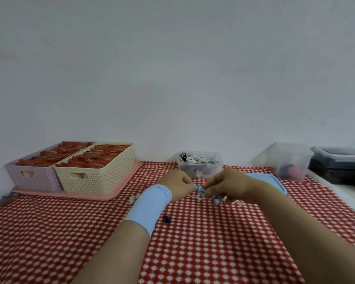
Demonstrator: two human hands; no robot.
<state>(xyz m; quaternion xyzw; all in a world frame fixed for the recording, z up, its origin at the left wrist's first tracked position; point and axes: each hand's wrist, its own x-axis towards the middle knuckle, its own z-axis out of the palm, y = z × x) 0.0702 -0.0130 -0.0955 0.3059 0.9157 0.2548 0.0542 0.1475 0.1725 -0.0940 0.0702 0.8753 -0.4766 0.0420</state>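
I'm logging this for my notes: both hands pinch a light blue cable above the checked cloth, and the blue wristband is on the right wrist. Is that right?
Not quite. The head view shows the wristband on the left wrist, not the right. The rest holds: the left hand and right hand both pinch the cable above the cloth.

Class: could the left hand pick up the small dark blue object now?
Probably not yet: the left hand grips the light blue coiled cable, though nothing covers the small dark blue object.
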